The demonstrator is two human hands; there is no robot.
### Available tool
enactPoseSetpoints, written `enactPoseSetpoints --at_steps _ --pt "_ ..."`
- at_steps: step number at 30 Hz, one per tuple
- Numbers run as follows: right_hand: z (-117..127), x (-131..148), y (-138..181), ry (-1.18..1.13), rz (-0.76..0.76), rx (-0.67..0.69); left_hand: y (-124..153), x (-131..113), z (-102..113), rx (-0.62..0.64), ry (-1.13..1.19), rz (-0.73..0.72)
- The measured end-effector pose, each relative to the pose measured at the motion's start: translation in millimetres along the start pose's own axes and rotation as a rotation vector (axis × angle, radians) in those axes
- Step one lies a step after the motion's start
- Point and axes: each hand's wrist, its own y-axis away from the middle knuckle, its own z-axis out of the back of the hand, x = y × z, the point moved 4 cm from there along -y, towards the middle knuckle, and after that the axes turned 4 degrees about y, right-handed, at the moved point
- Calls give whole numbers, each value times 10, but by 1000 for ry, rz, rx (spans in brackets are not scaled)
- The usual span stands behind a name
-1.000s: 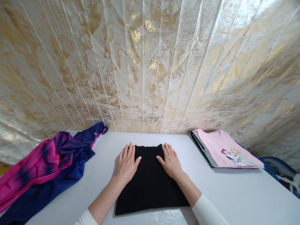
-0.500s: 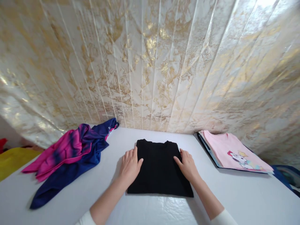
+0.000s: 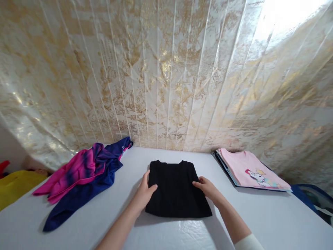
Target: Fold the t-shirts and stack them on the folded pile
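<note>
A folded black shirt (image 3: 177, 191) is in the middle of the white table, its neckline toward the wall. My left hand (image 3: 145, 192) grips its left side, thumb on top and fingers tucked along and under the edge. On the opposite side my right hand (image 3: 206, 187) pinches the right edge, thumb on top and the other fingers partly hidden beneath. The shirt's near edge sags slightly, with shadow under it, so it looks lifted a little off the table.
A crumpled pink and navy garment (image 3: 85, 175) lies to the left. To the right rests a stack of folded clothes, a pink shirt (image 3: 251, 168) on top. Yellow cloth (image 3: 20, 184) is at the far left, a blue bag-like item (image 3: 312, 199) at the far right. A gold-patterned curtain (image 3: 166, 86) hangs behind.
Both hands have gone from resting along the black shirt's sides to gripping them. The shirt has risen slightly, and its near edge now droops. The camera view has shifted a little.
</note>
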Motion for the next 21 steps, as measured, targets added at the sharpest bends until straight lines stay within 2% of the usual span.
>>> enactPoseSetpoints --at_steps 3,6,8,10,15,18,21 --pt "-41 39 76 -166 81 -24 -7 -25 -65 -7 143 -36" --pt "-15 44 111 -291 120 -44 -19 -110 -161 -38 179 -77" --pt "91 40 104 -360 161 -41 -15 -228 -268 -46 186 -122" --pt "304 31 82 -360 224 -63 -5 -415 -426 -38 186 -192" --pt "1209 -33 1 -56 347 -218 -35 -1111 -1019 78 140 -343" --pt "1898 -63 -73 76 373 -302 -157 -1635 -1399 151 157 -415" --pt "2645 -92 -177 139 301 -401 -380 -2174 -1767 212 186 -452"
